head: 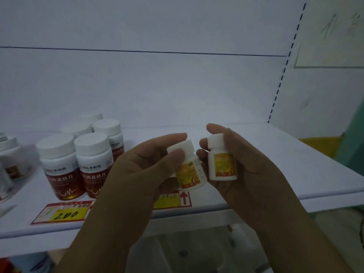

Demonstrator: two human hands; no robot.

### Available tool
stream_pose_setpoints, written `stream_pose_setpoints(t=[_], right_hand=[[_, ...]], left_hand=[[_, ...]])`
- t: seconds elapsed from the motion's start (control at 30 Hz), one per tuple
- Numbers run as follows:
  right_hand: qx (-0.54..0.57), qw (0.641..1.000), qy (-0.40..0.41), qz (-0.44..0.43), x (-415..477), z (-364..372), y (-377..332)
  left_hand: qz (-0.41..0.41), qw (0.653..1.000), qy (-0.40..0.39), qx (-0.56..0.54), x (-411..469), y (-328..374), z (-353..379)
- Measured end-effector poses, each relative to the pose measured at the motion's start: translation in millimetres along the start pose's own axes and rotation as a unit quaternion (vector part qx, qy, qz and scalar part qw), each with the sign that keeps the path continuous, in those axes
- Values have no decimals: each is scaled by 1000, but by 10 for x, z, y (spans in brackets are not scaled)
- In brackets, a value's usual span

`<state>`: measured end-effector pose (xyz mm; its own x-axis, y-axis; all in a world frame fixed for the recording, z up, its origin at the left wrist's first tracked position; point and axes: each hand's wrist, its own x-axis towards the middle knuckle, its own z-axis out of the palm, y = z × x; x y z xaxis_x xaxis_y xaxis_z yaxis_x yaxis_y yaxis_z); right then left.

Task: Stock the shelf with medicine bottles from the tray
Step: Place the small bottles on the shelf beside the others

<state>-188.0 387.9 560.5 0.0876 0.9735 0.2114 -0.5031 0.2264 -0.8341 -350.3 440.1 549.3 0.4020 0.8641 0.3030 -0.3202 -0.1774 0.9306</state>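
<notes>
My left hand [143,166] grips a small white bottle with a yellow-orange label [190,170], tilted a little to the left. My right hand [246,166] holds a second small white bottle with the same yellow label [222,164], upright. Both bottles hang side by side just above the front part of the white shelf [256,154]. The tray is not in view.
A cluster of larger white-capped bottles with dark red labels [78,160] stands on the shelf's left. More bottles [9,160] sit at the far left edge. Price tags [65,212] lie on the shelf front. A slotted upright [283,71] bounds the right side.
</notes>
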Motion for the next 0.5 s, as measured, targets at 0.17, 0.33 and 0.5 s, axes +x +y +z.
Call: stream_pose_setpoints(t=[0.17,0.33,0.5], right_hand=[[-115,992,-18,-53,220,-62,-49],[-232,967,-28,-98,520,-76,-152],[-291,952,-66,-68,867,-135,-70]], left_hand=[[26,995,69,60,138,15,-20],[117,964,156,181,283,292,-50],[131,905,191,357,496,375,-82]])
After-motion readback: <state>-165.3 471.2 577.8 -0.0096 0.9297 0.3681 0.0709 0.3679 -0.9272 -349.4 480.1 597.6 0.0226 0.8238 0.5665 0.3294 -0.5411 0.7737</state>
